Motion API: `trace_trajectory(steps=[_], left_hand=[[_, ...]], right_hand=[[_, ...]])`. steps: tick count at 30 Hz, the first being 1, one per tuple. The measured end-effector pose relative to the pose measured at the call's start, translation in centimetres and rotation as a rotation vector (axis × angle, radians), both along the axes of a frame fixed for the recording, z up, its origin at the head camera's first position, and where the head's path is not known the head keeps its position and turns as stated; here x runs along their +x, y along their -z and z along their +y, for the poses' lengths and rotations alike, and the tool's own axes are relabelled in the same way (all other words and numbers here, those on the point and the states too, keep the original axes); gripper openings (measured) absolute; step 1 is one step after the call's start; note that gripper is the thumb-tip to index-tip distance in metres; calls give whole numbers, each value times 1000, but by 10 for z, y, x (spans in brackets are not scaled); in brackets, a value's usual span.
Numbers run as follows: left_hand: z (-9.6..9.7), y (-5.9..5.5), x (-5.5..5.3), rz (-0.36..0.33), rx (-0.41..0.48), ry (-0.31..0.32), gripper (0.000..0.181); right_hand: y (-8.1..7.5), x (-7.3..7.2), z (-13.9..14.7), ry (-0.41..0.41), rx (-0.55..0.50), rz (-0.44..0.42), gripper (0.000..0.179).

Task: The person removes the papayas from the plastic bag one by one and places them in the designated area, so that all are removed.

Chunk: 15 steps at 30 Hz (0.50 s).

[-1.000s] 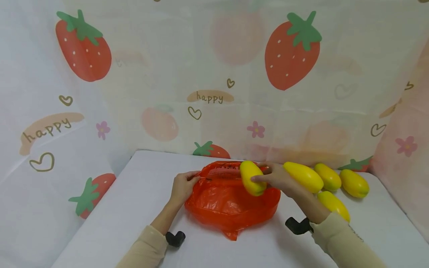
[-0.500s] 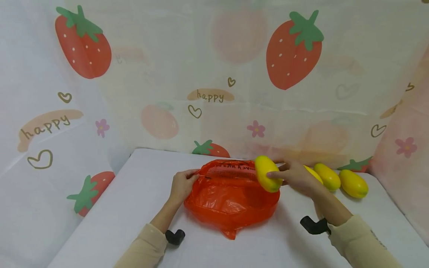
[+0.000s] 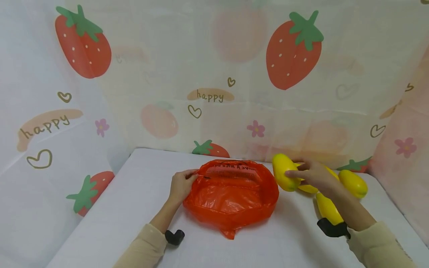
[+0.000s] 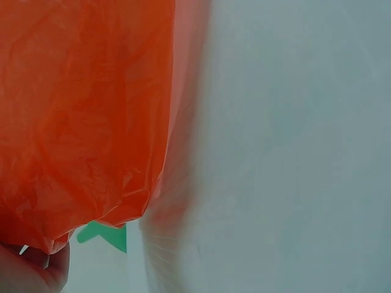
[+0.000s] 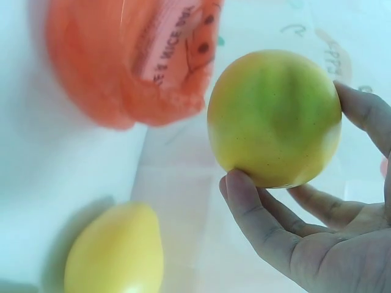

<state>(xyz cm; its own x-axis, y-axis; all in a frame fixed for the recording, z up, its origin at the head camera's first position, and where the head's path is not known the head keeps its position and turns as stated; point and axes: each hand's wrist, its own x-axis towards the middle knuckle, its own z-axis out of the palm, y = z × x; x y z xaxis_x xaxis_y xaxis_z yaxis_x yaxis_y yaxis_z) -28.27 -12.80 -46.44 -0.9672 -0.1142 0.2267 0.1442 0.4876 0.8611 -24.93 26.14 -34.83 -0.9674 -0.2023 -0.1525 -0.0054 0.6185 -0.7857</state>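
Observation:
A red plastic bag [image 3: 231, 217] sits with its mouth spread wide near the middle of the white table. My left hand [image 3: 180, 187] pinches the left side of its rim; in the left wrist view the bag's wall [image 4: 79, 110] hangs beside the fingers [image 4: 55, 268]. To the right of the bag, my right hand [image 3: 316, 176] holds a yellow mango [image 3: 283, 172] up between thumb and fingers. The right wrist view shows the greenish end of that mango [image 5: 275, 122] and the fingers [image 5: 250, 201] around it.
Several more yellow mangoes lie at the right of the table, among them one mango [image 3: 353, 184] at the far right and another mango [image 3: 326, 206] under the right forearm. A strawberry-print cloth [image 3: 234, 111] hangs behind the table [image 3: 134, 208].
My right hand has carried the mango from over the bag's mouth rightward, out past the bag's right rim. My left hand keeps its hold on the rim.

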Motion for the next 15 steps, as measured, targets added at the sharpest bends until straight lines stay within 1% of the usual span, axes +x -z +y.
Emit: trace_trajectory(steps=[2,5,7,10,12,15], left_hand=[[0,1,0,3,-4,0,24],[-1,2,1,0,-7,-8,24],[-1,3,0,-8,-3,-14,24],[-2,3,0,-14,-2,-23,24],[-2,3,-1,-12,-3,-23,24],[-2,3,-1,-4,-8,-24,24]], right_hand=[[0,1,7,9,7,-6,80],[-1,2,15,31,30,-47,84],[-1,3,21,34,25,-51,84],[-3,4,27,39,18,-31,82],[-3,5,32,28,5,-12,79],[-4,7,38,27,14,-10,79]])
